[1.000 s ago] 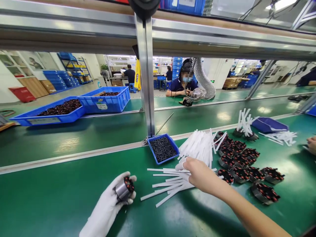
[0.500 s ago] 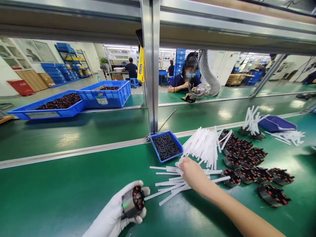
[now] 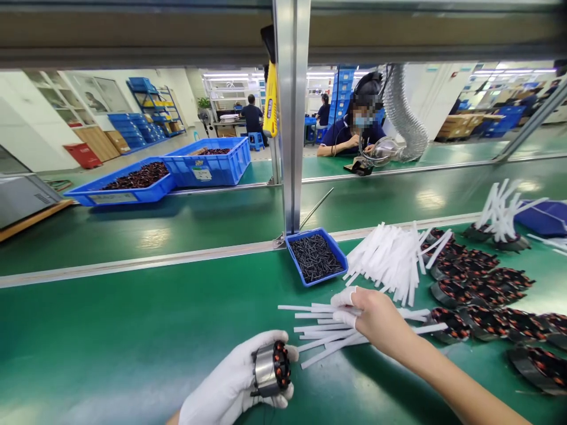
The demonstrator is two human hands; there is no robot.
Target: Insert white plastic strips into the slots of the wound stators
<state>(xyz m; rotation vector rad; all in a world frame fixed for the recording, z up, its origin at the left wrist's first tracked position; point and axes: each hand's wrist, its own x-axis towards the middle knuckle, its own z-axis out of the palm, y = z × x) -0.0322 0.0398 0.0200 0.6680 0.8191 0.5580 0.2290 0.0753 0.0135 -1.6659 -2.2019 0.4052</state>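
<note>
In my gloved left hand is a motor stator, a metal ring with copper windings and black insulation, its wound end turned right. The fingers wrap round it, above and below. My right hand, with white covers on its fingertips, hovers over a loose spread of white strips. Its thumb and forefinger are apart, and I see nothing held between them. Just behind it lies a thicker heap of white strips. A small blue tray of short black rods stands beyond the hands.
Several wound stators stand in rows on the right, some with white strips standing in them. A metal post rises behind the tray. Blue bins stand far left. A co-worker sits across the bench.
The view has swung left, so things sit further right. My right hand's thumb and forefinger have spread from a closer pinch. My left hand still holds the stator, turned slightly.
</note>
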